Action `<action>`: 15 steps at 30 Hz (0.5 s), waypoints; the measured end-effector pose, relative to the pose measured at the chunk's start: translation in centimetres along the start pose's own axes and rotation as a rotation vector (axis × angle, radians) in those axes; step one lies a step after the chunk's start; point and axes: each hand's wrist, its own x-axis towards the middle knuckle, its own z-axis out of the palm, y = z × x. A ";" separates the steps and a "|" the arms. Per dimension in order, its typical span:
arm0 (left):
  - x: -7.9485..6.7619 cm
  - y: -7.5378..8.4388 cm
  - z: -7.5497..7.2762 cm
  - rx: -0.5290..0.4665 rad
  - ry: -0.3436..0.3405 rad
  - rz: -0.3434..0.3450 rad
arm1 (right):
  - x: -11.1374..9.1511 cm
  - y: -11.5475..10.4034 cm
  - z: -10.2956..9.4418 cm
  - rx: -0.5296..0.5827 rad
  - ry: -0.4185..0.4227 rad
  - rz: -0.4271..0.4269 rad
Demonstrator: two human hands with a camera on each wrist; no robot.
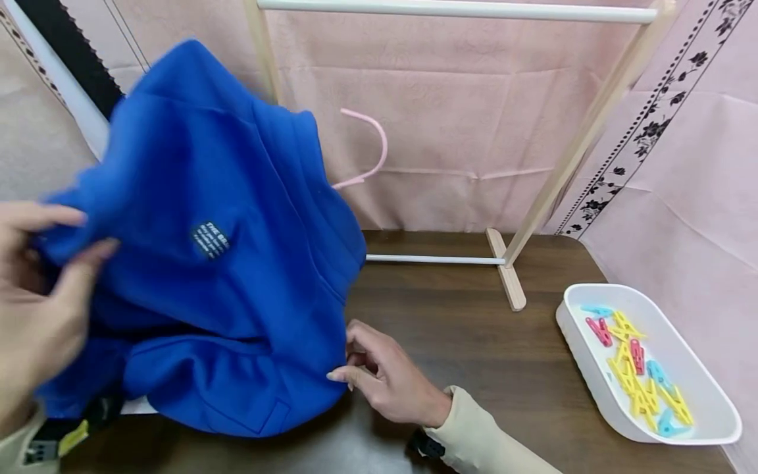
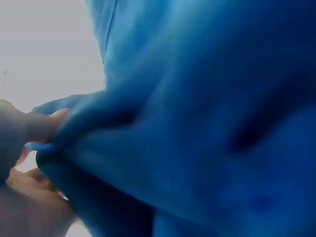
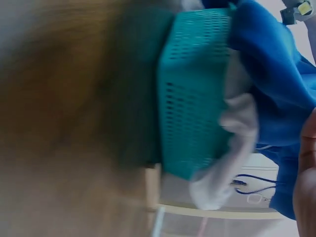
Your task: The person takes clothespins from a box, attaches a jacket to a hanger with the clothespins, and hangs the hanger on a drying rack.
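Garment (image 1: pixel 237 283) of blue cloth is seen at the left, in front of the rack (image 1: pixel 578 151) and above the tabletop (image 1: pixel 438 309). Its left edge is pinched by the fingers of the left hand (image 1: pixel 50 309), and its lower right edge is pinched by the right hand (image 1: pixel 391 385). The lower end of the pink hook (image 1: pixel 383 141) is hidden by it. Pegs (image 1: pixel 624 365) are held in the white tray (image 1: pixel 705 408). In the right wrist view, the green basket (image 3: pixel 192 94) is seen, with white cloth (image 3: pixel 242 118) at its rim.
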 end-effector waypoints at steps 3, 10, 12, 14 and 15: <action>-1.6 2.4 1.5 -0.027 -0.192 0.092 | -0.8 0.9 0.3 0.012 -0.028 0.041; -6.9 2.5 2.3 0.186 -0.702 0.047 | -1.9 2.2 0.8 0.005 -0.108 0.183; -7.5 1.9 2.1 0.208 -0.720 0.056 | -2.0 2.4 0.8 -0.031 -0.108 0.191; -7.7 1.2 1.7 0.238 -0.689 0.074 | -1.9 2.6 0.8 -0.076 -0.096 0.173; -7.7 0.8 1.5 0.250 -0.663 0.075 | -1.9 2.7 0.8 -0.089 -0.089 0.160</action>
